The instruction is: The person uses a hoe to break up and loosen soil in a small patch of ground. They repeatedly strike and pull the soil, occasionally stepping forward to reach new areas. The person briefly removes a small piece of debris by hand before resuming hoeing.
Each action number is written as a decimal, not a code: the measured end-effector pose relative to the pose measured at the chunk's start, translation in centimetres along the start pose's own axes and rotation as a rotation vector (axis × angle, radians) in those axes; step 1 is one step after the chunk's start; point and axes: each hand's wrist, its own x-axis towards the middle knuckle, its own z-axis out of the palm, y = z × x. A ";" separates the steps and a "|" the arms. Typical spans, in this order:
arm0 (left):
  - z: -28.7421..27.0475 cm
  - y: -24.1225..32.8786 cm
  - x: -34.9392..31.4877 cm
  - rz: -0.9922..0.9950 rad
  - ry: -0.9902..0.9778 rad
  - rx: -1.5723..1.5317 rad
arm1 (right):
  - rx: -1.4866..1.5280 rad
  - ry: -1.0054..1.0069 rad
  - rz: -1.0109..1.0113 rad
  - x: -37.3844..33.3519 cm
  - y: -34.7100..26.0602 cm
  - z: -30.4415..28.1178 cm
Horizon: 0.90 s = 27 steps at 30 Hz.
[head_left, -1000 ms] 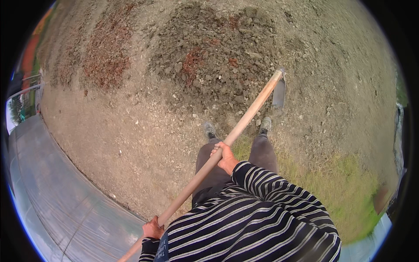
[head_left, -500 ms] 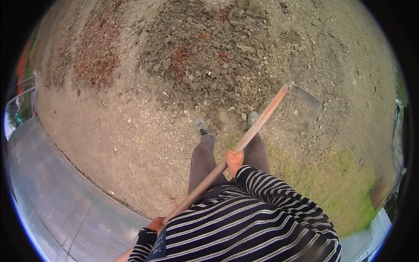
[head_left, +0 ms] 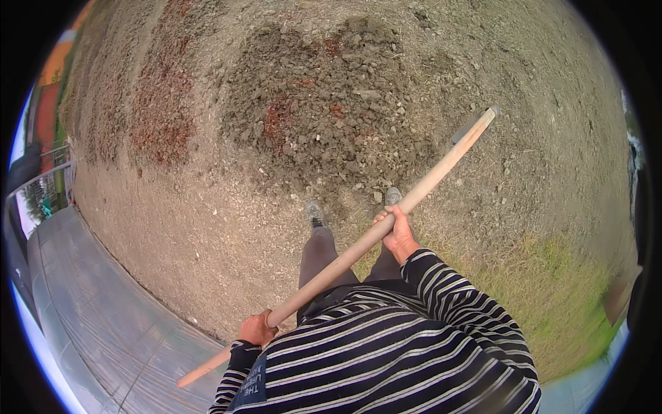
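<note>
I hold a hoe (head_left: pixel 338 264) slantwise across my body by its long wooden handle. My left hand (head_left: pixel 256 328) is wrapped round the handle near its lower end, beside my left hip, and the butt sticks out past it. Further up, my right hand (head_left: pixel 400 231) grips the shaft in front of my right leg. The hoe's head is raised at the upper right, and its grey metal blade (head_left: pixel 465 128) shows only partly behind the handle. Ahead of my feet lies a patch of dark, broken clods of soil (head_left: pixel 317 110) with reddish bits in it.
Left of the clods runs a strip of reddish crumbs (head_left: pixel 162 114) on the soil. A sheet of grey plastic film (head_left: pixel 103 303) covers the lower left. Green grass (head_left: pixel 552 303) grows at the lower right. A metal railing (head_left: pixel 52 169) stands at the far left.
The hoe has been lifted and turned, so its blade now lies behind the handle instead of pointing right. My right hand has moved forward and up; my left hand has risen slightly.
</note>
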 end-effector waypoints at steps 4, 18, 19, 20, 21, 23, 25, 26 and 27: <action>-2.6 3.0 4.4 0.127 0.078 0.008 | -0.016 0.153 -0.229 4.8 -4.7 3.4; -7.6 -15.1 9.5 0.207 -0.255 -0.317 | -0.410 0.514 -0.314 12.8 12.4 11.2; -8.2 -16.7 9.3 0.159 -0.321 -0.372 | -0.416 0.516 -0.299 13.2 14.0 11.8; -8.7 -18.2 8.9 0.106 -0.392 -0.412 | -0.414 0.535 -0.293 13.3 15.7 12.1; -9.1 -19.5 8.2 0.104 -0.397 -0.445 | -0.383 0.514 -0.280 13.3 17.6 12.2; -10.4 -21.5 7.0 0.096 -0.398 -0.513 | -0.385 0.559 -0.259 13.4 20.5 12.4; -11.8 -22.4 6.4 0.273 -0.211 -0.307 | -0.363 0.565 -0.207 13.2 22.2 12.0; -12.7 -22.5 6.3 0.251 -0.189 -0.170 | -0.326 0.579 -0.171 13.2 22.6 11.9; -13.6 -22.2 6.2 0.241 -0.118 -0.053 | -0.287 0.577 -0.162 13.3 22.6 11.9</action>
